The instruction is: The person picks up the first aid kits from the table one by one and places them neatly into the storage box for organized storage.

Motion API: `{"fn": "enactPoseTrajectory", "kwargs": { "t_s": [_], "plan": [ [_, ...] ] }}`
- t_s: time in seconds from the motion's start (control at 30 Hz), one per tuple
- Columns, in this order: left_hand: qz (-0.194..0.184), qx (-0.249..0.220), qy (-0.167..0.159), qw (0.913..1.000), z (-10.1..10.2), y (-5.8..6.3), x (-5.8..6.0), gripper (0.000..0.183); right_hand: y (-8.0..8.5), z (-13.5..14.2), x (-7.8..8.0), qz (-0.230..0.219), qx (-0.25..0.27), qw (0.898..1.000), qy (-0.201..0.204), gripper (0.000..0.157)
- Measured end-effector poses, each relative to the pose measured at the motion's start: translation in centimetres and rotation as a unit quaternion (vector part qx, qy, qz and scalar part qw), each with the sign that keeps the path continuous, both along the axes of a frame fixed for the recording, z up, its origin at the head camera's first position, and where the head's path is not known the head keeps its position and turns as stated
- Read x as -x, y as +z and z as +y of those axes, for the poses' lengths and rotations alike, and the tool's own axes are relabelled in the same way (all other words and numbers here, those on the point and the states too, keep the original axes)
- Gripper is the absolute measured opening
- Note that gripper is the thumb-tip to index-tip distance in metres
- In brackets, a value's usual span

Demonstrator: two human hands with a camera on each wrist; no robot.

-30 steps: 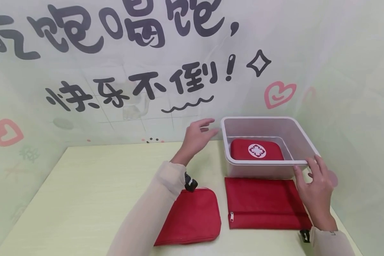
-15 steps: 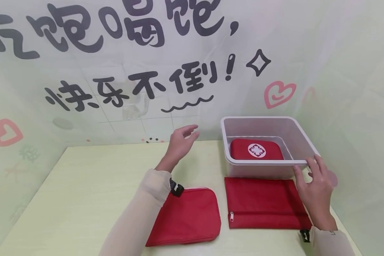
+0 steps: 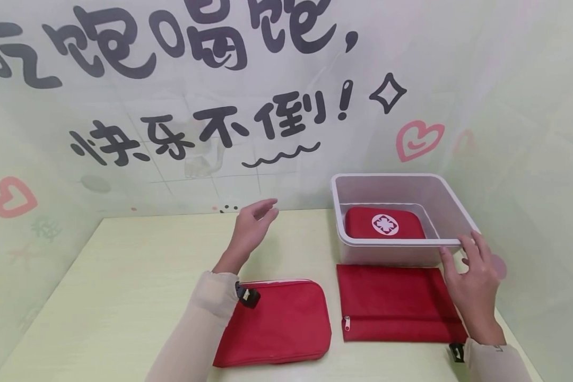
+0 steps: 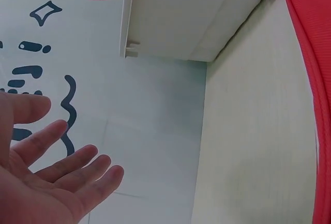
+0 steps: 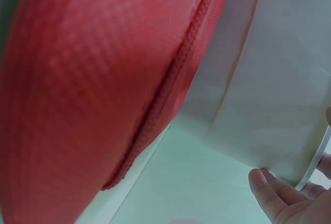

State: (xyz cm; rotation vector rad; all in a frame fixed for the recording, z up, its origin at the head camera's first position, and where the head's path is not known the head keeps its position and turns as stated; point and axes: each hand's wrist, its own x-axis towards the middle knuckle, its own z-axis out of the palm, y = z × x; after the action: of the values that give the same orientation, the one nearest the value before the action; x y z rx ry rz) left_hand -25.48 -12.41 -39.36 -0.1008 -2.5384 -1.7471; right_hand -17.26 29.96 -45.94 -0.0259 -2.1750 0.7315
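Observation:
A pale grey plastic bin [image 3: 391, 254] stands at the back right of the table in the head view. Inside it lies a red first-aid case [image 3: 358, 224] with a white cross emblem. My right hand [image 3: 476, 289] grips the bin's front right corner, thumb outside and fingers over the rim, as the bin wall [image 5: 269, 94] in the right wrist view also shows. Left of the bin, my left hand [image 3: 249, 232] hovers in the air with fingers extended, holding nothing. Below it is a red rounded pouch [image 3: 286, 323], partly covered by the left sleeve.
In front of the bin, a flat red zippered pouch [image 3: 396, 300] lies on the pale table [image 3: 124, 276]; the right hand partly covers its edge. A wall covering [image 3: 267, 185] with black lettering rises behind the table, and another wall [image 3: 544, 254] stands close on the right.
My left hand has moved away from the bin's left side, leftward and slightly toward me. The right hand stays on the bin's corner, and the bin and pouches have not moved.

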Motion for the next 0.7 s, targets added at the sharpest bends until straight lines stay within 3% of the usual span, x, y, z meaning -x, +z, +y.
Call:
{"fn": "enactPoseTrajectory", "kwargs": {
  "t_s": [0.3, 0.7],
  "plan": [
    [-0.03, -0.024, 0.024, 0.9989, -2.2, -1.2, -1.1, 0.039, 0.0, 0.0, -0.1, 0.0, 0.003, 1.0, 0.0, 0.036],
    [-0.052, -0.022, 0.037, 0.9977, -4.9, -2.9, -2.4, 0.039, 0.1, -0.1, 0.0, 0.001, 0.01, 1.0, 0.001, 0.035]
  ]
}}
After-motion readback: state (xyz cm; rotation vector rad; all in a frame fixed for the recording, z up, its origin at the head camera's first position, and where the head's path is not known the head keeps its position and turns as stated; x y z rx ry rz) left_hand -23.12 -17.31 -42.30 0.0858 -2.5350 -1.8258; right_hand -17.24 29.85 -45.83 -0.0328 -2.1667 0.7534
